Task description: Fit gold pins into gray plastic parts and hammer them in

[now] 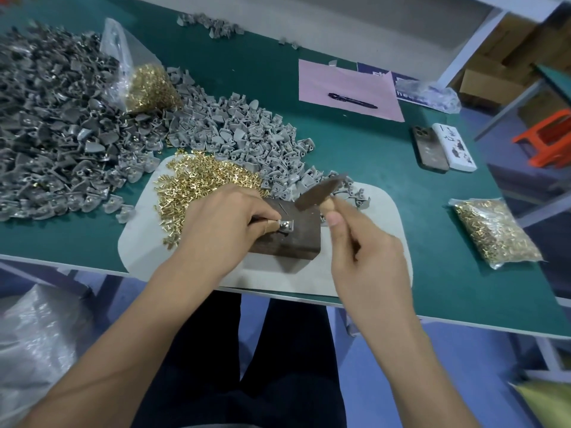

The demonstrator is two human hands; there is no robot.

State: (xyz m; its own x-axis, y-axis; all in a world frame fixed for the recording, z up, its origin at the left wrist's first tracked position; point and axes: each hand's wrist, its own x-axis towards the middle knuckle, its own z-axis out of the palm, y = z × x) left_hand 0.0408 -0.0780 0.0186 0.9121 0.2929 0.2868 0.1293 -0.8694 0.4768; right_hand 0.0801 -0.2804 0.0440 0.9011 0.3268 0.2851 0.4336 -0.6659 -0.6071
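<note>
My left grip (228, 217) pinches a gray part (285, 225) flat on the dark block (293, 242). My right grip (367, 257) is curled round the hammer (318, 193), raised just above. I should hit straight down and softly, and keep my fingers (272, 216) back. Loose pins (197, 180) lie left, more parts (247, 134) far.

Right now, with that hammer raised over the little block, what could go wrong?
1. The left hand pinches the gray part on the dark block, fingertips right beside the spot the hammer would hit; a stray blow could catch them.
2. The part is small and sits near the block's edge, so a glancing hit might tip it or bend its pin.
3. The loose gold pins lie close by; jolts could scatter them.
</note>
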